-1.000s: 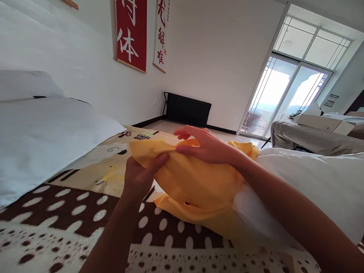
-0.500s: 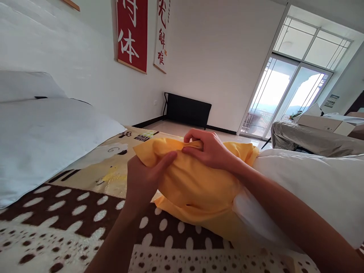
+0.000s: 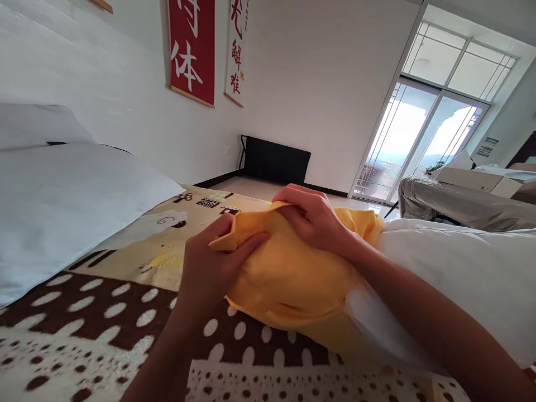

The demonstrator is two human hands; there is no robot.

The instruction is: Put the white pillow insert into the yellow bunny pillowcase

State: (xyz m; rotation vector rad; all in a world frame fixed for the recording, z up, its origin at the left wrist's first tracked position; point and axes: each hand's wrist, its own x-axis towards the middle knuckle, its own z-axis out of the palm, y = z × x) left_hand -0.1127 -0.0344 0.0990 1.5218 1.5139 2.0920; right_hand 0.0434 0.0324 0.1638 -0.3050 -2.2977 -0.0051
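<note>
A yellow pillowcase (image 3: 288, 273) is drawn partway over a white pillow (image 3: 452, 268), which sticks out of it to the right. My left hand (image 3: 211, 251) is closed on the near left corner of the cloth, its thumb lying on top. My right hand (image 3: 312, 218) grips the upper edge of the pillowcase, its fingertips partly hidden behind the fabric. Both lie over a patterned blanket (image 3: 146, 318) in brown, cream and beige.
Another white pillow (image 3: 75, 206) lies at the left by the wall. A black folded panel with legs (image 3: 276, 160) leans against the far wall. At the right, a plastic-wrapped grey piece of furniture (image 3: 456, 204) carries white boxes (image 3: 473, 181), near glass doors (image 3: 419, 139).
My left hand has folded the pillowcase's corner over and tilted it downward. The right hand has shifted slightly right and up, its fingers now further over the cloth edge.
</note>
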